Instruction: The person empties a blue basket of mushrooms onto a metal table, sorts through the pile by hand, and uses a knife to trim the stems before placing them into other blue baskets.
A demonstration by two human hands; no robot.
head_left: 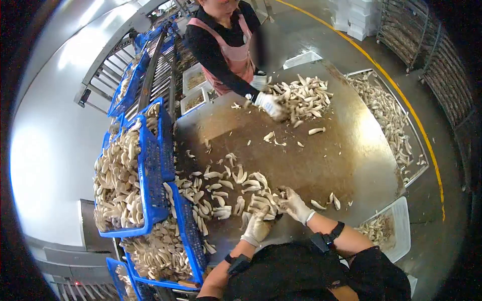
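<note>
Many pale mushrooms [221, 183] lie loose on the metal table [226, 130], most of them to the left of my hands. My left hand [257, 228], in a whitish glove, is at the near edge of this pile, with its fingers curled against mushrooms. Just to its right, my right hand [295, 204], also gloved, has its fingers bent at the right end of the pile. What lies between its fingertips is too small to make out. A few single mushrooms [335, 201] rest to the right of my right hand.
Across the table a co-worker [228, 45] in a pink apron handles another mushroom heap [306, 98]. Blue crates [150, 170] full of mushrooms stand at the left, beside a roller conveyor [153, 75]. White bins [401, 226] and a large mushroom-filled tray [411, 145] stand at the right.
</note>
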